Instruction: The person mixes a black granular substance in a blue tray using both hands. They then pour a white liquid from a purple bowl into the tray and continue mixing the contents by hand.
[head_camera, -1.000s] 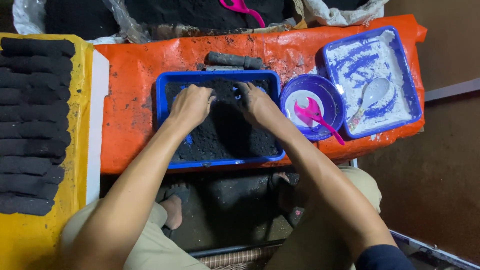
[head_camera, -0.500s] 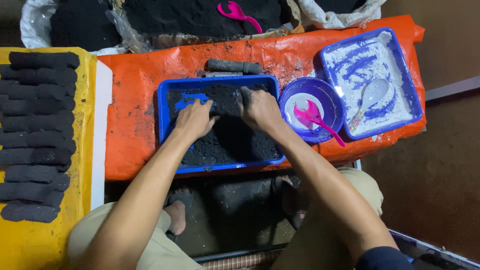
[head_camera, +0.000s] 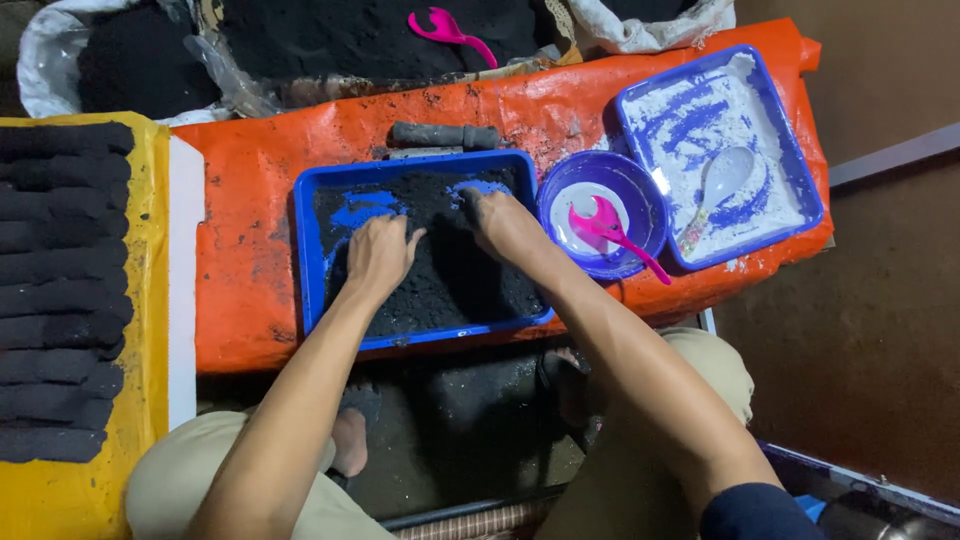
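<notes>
Both hands have slid nearer — left hand (head_camera: 378, 252) and right hand (head_camera: 505, 225) fingers spread flat on black powder (head_camera: 450, 285).

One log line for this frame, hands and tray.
left hand: pressing black powder | right hand: in powder | blue tray: on orange sheet | pink scoop: in purple bowl

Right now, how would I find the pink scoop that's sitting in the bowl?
Start at the orange sheet and find the blue tray of black powder that both hands work in. Just right of it stands a round purple bowl; the pink scoop lies inside it. The other pink scoop lies farther back, on the black heap.
</notes>
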